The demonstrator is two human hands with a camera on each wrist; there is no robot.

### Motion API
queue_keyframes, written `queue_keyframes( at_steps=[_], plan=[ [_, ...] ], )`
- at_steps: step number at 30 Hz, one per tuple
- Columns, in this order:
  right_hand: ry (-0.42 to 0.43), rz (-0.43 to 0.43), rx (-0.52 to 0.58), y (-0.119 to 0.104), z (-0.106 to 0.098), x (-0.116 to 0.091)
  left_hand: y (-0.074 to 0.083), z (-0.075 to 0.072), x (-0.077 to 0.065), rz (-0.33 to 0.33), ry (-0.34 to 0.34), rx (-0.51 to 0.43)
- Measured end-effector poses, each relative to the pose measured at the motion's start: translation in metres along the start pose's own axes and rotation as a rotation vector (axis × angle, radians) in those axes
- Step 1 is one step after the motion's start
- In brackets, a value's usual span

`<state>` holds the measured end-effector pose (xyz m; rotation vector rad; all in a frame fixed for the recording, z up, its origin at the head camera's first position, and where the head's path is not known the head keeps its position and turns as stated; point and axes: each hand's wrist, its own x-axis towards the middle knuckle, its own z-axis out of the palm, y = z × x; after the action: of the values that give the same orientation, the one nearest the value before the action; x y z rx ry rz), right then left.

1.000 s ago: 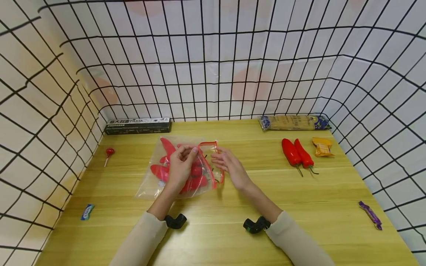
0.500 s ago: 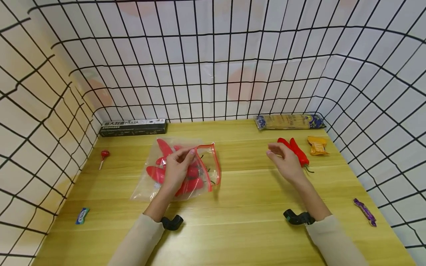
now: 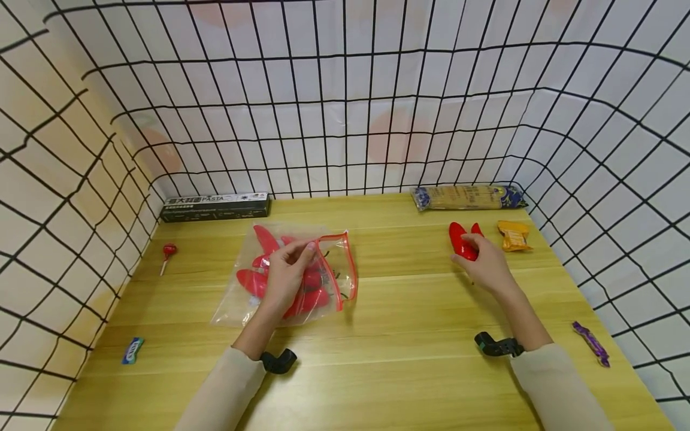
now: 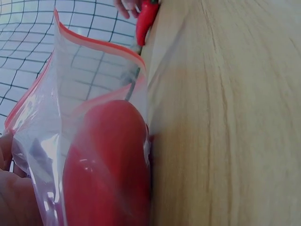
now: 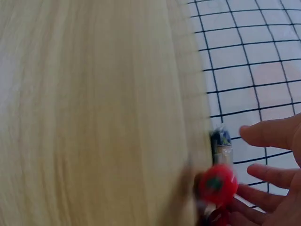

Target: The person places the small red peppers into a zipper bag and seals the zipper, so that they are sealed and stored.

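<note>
A clear zip bag (image 3: 232,311) with a red seal strip lies at centre left, several red chili peppers (image 3: 250,281) inside it. My left hand (image 3: 286,272) pinches its upper layer near the mouth, which gapes toward the right. The left wrist view shows the raised bag wall (image 4: 47,113) and one pepper (image 4: 108,165) close up. On the right side, my right hand (image 3: 489,266) reaches over two loose red chili peppers (image 3: 460,239). In the right wrist view its fingers (image 5: 265,200) are at a pepper (image 5: 218,183), the thumb spread apart from it.
A black pasta box (image 3: 215,206) stands at the back left, a noodle pack (image 3: 469,197) at the back right. A lollipop (image 3: 169,248) and a small blue packet (image 3: 132,350) lie left; an orange packet (image 3: 514,235) and purple candy (image 3: 591,344) lie right. Wire grid encloses the table.
My right hand has left the bag's mouth and moved right to the two loose chili peppers. The left hand keeps its pinch on the bag.
</note>
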<state>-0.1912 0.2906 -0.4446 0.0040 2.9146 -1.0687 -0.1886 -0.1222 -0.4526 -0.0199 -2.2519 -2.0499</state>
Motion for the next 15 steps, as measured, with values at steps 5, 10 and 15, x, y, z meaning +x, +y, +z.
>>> queue_keyframes(
  at_steps=[5, 10, 15],
  plan=[
    [-0.053, 0.012, 0.015, 0.007, 0.01, 0.004, -0.001, 0.002, 0.001, -0.009, 0.002, -0.013],
    [-0.003, 0.027, 0.067, 0.002, 0.023, 0.01, 0.002, 0.002, 0.001, -0.024, -0.007, -0.02],
    [0.063, 0.078, 0.029, -0.008, 0.035, 0.021, 0.01, 0.002, -0.002, -0.031, -0.015, -0.009]
  ],
)
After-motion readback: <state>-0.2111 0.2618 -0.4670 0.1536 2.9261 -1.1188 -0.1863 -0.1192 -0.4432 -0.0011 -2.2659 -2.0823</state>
